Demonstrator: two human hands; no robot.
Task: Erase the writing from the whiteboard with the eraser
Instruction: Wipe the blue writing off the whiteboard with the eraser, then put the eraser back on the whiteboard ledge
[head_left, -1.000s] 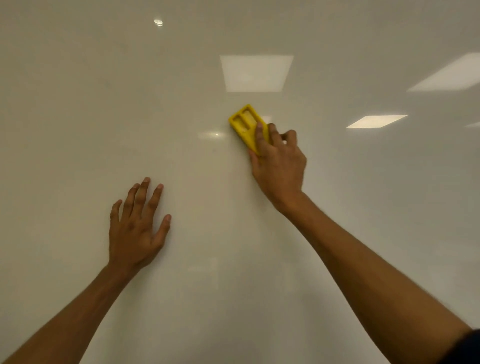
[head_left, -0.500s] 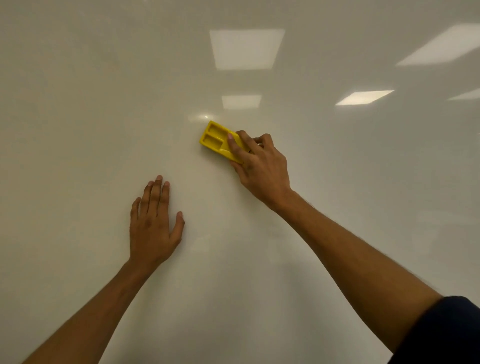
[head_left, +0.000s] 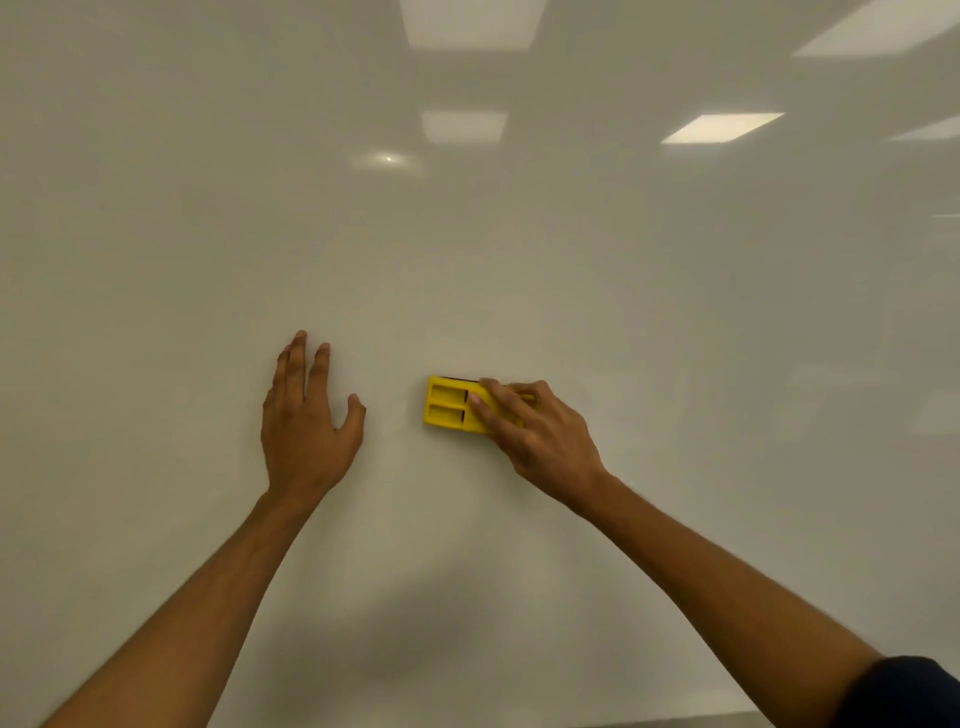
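Whiteboard (head_left: 519, 260) is looking clean; I'm seeing my right hand (head_left: 540, 431) gripping the eraser (head_left: 449, 405), now swept lower, near my flat open left hand (head_left: 306, 415)

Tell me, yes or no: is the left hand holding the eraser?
No. The left hand lies flat and empty on the board, while the right hand grips the eraser.

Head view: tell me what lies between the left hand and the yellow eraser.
Only bare whiteboard separates left hand from eraser, in the head view.
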